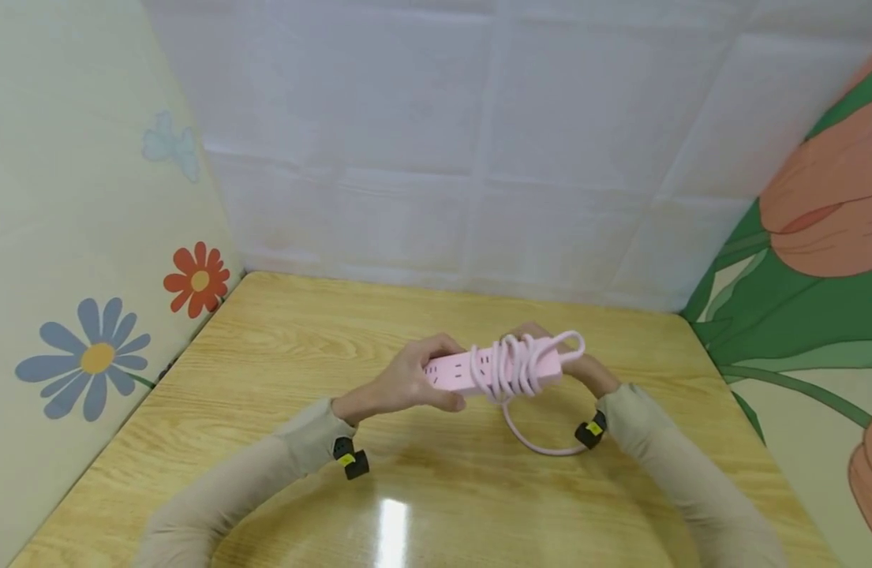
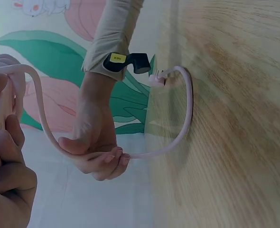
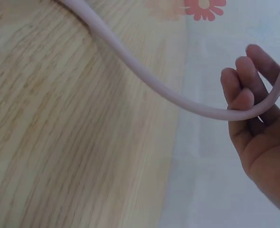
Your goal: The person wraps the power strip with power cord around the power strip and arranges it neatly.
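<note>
My left hand [image 1: 403,383] grips one end of a pink power strip [image 1: 446,372], thumb along the near side and fingers over the far side. Several turns of its pink cord [image 1: 510,367] wrap round the other half of the strip. Behind that wrapped end is my right hand [image 2: 96,137], largely hidden in the head view. Both wrist views show its fingers curled round the loose run of cord [image 3: 197,110]. From there the cord droops to the wooden table, where the plug [image 2: 157,80] lies with its prongs showing.
The strip is held above a wooden table [image 1: 301,331]. A white cloth wall [image 1: 379,221] stands along the back edge. Flower-printed panels rise on the left [image 1: 73,237] and right [image 1: 784,331]. A black wrist camera [image 1: 352,459] hangs under the left cuff.
</note>
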{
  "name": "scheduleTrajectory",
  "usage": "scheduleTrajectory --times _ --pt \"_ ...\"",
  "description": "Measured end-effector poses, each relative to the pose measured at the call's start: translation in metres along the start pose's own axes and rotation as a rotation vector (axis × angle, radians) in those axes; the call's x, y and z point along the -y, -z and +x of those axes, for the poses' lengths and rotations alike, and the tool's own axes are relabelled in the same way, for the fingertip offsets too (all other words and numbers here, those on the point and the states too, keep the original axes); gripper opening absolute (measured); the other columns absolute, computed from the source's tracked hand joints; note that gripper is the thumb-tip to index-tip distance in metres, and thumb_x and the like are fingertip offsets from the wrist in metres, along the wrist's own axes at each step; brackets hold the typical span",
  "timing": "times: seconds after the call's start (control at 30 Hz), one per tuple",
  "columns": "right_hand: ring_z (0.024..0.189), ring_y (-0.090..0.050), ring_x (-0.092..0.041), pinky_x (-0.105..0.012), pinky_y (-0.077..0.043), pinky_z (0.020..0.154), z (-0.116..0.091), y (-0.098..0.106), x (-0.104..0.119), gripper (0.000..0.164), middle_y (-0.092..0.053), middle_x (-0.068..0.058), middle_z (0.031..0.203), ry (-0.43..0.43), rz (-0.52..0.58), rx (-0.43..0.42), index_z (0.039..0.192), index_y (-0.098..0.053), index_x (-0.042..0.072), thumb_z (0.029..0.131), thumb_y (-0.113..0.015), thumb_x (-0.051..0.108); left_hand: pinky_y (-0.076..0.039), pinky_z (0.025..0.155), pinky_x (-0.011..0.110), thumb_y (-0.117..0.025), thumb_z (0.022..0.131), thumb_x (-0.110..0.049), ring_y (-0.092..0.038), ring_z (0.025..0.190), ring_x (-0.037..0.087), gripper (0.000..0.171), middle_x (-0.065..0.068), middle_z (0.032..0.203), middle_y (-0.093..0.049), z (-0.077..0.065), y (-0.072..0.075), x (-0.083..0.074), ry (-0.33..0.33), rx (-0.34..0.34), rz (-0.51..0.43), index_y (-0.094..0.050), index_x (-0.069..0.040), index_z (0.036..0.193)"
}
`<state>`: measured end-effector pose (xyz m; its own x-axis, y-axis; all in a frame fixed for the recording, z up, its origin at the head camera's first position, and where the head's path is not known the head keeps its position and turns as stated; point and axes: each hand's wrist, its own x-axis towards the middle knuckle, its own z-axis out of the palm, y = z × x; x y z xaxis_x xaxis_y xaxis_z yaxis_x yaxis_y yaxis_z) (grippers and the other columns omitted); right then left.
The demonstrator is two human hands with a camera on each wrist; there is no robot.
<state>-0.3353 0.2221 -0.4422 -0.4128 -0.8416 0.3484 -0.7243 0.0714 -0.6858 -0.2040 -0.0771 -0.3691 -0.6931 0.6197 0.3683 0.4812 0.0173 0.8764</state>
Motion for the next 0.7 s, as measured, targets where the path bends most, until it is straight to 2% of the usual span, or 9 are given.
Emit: scheduleTrajectory --times 0.1,0.13,0.2,0.27,0.37,0.47,0.57,0.7 --pt "0.061 -0.061 -0.017 -0.031 -0.052 0.053 0.019 -0.002 0.044 0.008 -0.068 -0.006 0.077 -0.012 0.115 0.088 0.09 -0.071 0.002 0.091 -0.063 0.0 -0.053 0.065 0.03 -0.082 0.067 -0.007 -0.059 0.078 0.015 0.051 0.007 0.098 -0.066 0.001 -0.003 -0.005 -0.062 0.042 0.038 -0.061 -0.001 0.114" --pt "0.061 -0.06 -0.015 -0.029 -0.052 0.053 0.023 -0.002 0.051 0.011 -0.069 -0.005 0.078 -0.026 0.128 0.11 0.091 -0.072 0.002 0.092 -0.062 -0.001 -0.054 0.065 0.03 -0.082 0.067 -0.007 -0.059 0.079 0.014 0.051 0.006 0.098 -0.066 0.001 -0.005 -0.006 -0.083 0.064 0.053 -0.061 -0.001 0.113" --pt "0.059 -0.058 -0.01 -0.024 -0.049 0.053 0.03 0.0 0.063 0.016 -0.068 -0.004 0.075 -0.057 0.086 0.135 0.09 -0.073 0.005 0.094 -0.06 -0.003 -0.055 0.064 0.029 -0.081 0.066 -0.006 -0.06 0.078 0.012 0.05 0.007 0.098 -0.067 0.001 -0.007 -0.008 -0.124 0.116 0.086 -0.061 -0.002 0.112" --pt "0.054 -0.054 -0.011 -0.023 -0.047 0.051 0.034 0.003 0.071 0.019 -0.067 -0.004 0.071 -0.138 0.027 0.143 0.087 -0.075 0.008 0.095 -0.061 -0.003 -0.055 0.062 0.027 -0.081 0.066 -0.006 -0.06 0.077 0.009 0.049 0.007 0.097 -0.067 0.001 -0.01 -0.007 -0.158 0.171 0.133 -0.061 -0.003 0.111" --pt "0.053 -0.053 -0.013 -0.023 -0.046 0.053 0.039 0.011 0.082 0.015 -0.066 -0.002 0.069 -0.172 -0.08 0.155 0.082 -0.075 0.011 0.093 -0.067 0.002 -0.054 0.06 0.021 -0.082 0.066 -0.007 -0.059 0.074 0.004 0.048 0.006 0.095 -0.069 0.001 -0.014 -0.004 -0.2 0.236 0.236 -0.061 -0.005 0.109" --pt "0.058 -0.056 -0.012 -0.024 -0.048 0.057 0.04 0.019 0.091 0.01 -0.069 0.003 0.073 -0.177 -0.155 0.155 0.082 -0.075 0.013 0.089 -0.072 0.007 -0.052 0.059 0.017 -0.083 0.066 -0.009 -0.058 0.072 0.001 0.047 0.005 0.093 -0.069 0.0 -0.017 0.0 -0.201 0.266 0.312 -0.06 -0.006 0.107" --pt "0.06 -0.056 -0.009 -0.024 -0.049 0.058 0.04 0.023 0.097 0.008 -0.068 0.006 0.074 -0.171 -0.181 0.159 0.082 -0.075 0.013 0.089 -0.073 0.011 -0.052 0.059 0.017 -0.083 0.066 -0.009 -0.058 0.071 0.0 0.047 0.004 0.093 -0.069 -0.002 -0.018 0.003 -0.173 0.267 0.335 -0.06 -0.006 0.107" --pt "0.067 -0.058 -0.008 -0.026 -0.05 0.06 0.041 0.025 0.098 0.007 -0.067 0.004 0.079 -0.081 -0.206 0.161 0.087 -0.074 0.011 0.092 -0.07 0.008 -0.051 0.057 0.017 -0.083 0.067 -0.01 -0.058 0.069 0.0 0.047 0.001 0.092 -0.068 -0.002 -0.02 0.004 -0.129 0.263 0.357 -0.059 -0.008 0.108"
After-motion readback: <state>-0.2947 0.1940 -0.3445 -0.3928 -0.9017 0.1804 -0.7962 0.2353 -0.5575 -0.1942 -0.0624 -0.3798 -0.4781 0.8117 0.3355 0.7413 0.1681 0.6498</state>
